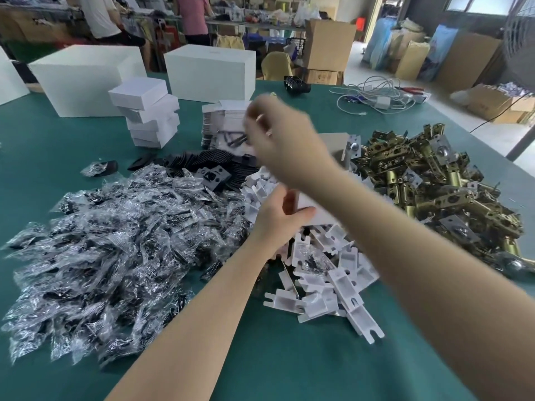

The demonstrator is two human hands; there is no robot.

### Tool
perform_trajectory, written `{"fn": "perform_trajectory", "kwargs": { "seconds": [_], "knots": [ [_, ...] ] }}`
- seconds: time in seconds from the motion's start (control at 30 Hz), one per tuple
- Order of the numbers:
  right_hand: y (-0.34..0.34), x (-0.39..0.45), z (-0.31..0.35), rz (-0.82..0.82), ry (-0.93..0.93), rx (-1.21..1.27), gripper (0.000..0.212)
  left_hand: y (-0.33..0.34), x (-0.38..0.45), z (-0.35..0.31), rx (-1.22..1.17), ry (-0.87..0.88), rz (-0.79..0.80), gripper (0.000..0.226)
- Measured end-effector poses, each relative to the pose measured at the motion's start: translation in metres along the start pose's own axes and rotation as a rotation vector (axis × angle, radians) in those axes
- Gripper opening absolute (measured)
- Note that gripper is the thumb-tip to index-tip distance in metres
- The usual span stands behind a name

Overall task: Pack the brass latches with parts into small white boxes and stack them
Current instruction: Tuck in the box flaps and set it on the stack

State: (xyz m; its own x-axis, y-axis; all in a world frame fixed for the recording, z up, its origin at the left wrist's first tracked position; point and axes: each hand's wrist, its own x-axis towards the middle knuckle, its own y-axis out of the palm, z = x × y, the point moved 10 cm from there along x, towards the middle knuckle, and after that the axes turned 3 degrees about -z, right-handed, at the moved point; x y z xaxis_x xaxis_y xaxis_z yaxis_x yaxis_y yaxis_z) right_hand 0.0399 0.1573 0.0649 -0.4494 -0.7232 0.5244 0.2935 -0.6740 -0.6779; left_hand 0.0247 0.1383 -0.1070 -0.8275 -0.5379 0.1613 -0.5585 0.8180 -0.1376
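My left hand (pixel 275 218) grips a small white box (pixel 311 211) above a heap of white plastic parts (pixel 327 273). My right hand (pixel 278 140) is blurred and reaches across to a stack of flat white cartons (pixel 223 117); its fingers are curled, and whether they hold anything is unclear. A pile of brass latches (pixel 434 192) lies to the right. Clear bags of black screws (pixel 101 241) cover the left of the green table (pixel 275 357). Black plates (pixel 208 166) lie behind them. Several closed small white boxes (pixel 150 117) stand stacked at the back left.
Two large white boxes (pixel 84 76) (pixel 211 70) stand at the back of the table. A tangle of white cables (pixel 376 96) and a black object (pixel 296 85) lie at the back right. People and cardboard cartons (pixel 327 44) are beyond the table.
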Motion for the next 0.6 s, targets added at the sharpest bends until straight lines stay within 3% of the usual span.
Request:
{"fn": "perform_trajectory", "kwargs": {
  "seconds": [0.1,0.23,0.4,0.6],
  "knots": [
    [-0.066,-0.003,-0.009,-0.061,-0.024,0.021,0.005,0.002,0.002,0.007,-0.059,-0.011,0.000,0.049],
    [-0.106,-0.012,-0.042,-0.035,0.027,-0.031,0.002,0.002,0.004,0.009,-0.078,-0.014,-0.005,0.051],
    [-0.096,-0.018,-0.075,0.065,0.013,-0.242,0.005,0.003,0.004,0.009,-0.114,-0.031,0.001,0.053],
    [-0.078,-0.025,-0.102,0.091,0.036,-0.279,0.003,0.003,0.003,0.011,-0.139,-0.044,-0.008,0.053]
  ]
}}
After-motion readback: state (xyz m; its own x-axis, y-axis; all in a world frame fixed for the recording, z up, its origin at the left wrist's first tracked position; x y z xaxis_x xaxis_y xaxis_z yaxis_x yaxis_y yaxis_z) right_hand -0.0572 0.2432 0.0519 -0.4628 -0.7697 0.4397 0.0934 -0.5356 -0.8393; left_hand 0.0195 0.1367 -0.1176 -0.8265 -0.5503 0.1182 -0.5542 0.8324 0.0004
